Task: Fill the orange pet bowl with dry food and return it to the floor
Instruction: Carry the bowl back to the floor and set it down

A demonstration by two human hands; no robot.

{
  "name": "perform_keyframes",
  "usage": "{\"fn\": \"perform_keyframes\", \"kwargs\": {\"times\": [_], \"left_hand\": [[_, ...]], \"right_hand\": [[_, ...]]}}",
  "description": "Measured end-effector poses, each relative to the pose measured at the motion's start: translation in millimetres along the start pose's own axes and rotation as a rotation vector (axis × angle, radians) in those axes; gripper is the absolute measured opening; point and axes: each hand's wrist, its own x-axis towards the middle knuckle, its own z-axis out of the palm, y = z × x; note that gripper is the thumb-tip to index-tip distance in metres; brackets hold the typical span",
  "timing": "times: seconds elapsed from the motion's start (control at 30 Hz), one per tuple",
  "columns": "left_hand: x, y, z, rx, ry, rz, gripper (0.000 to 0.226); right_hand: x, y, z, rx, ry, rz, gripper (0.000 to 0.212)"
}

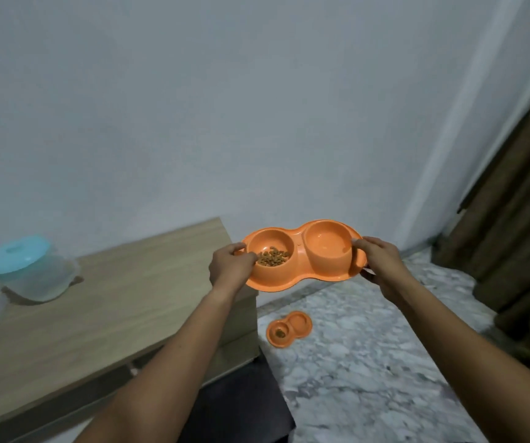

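Both hands point(230, 265) hold orange pet bowl point(303, 255), seemingly level

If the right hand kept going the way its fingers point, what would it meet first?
The right hand grips the right end of the orange double pet bowl, fingers pointing left across it. Going on, it would likely press into the empty right compartment; depth is unclear.
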Motion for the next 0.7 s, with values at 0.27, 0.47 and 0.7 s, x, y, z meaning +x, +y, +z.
{"fn": "perform_keyframes", "kwargs": {"times": [0.27, 0.47, 0.7], "left_hand": [[55.2, -0.2, 175.7, 0.021, -0.157, 0.02, 0.048], [122.6, -29.5, 299.8, 0.086, -0.159, -0.023, 0.048], [202.8, -118.4, 433.3, 0.156, -0.181, -0.026, 0.042]], "right_hand": [[132.0, 21.4, -99.9, -0.049, 0.146, 0.017, 0.022], [254.8, 63.2, -139.7, -0.119, 0.164, 0.108, 0.032], [415.5, 142.8, -156.8, -0.156, 0.137, 0.26, 0.017]]}}
